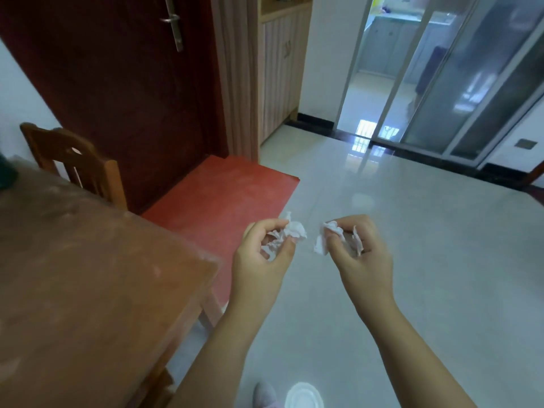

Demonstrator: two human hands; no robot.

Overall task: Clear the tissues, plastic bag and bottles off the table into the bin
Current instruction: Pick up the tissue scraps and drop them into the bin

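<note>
Left hand [260,254]: fingers curled and clenched around a crumpled white tissue [287,235]. The tissue is wrinkled into a loose wad; part of it protrudes past the thumb and fingertips.

Right hand [360,254]: fingers curled and clenched around a second crumpled white tissue [326,238]. One ragged flap hangs below the thumb; another fold shows between the fingers.

Position: both hands are held in the air above the pale tiled floor [412,231], beyond the right edge of the wooden table [88,275], near its far right corner. The two tissues are near each other but apart, and neither touches the table.

A wooden chair [73,163] stands at the table's far edge. A red mat [223,198] lies before the dark red door [117,83].
</note>
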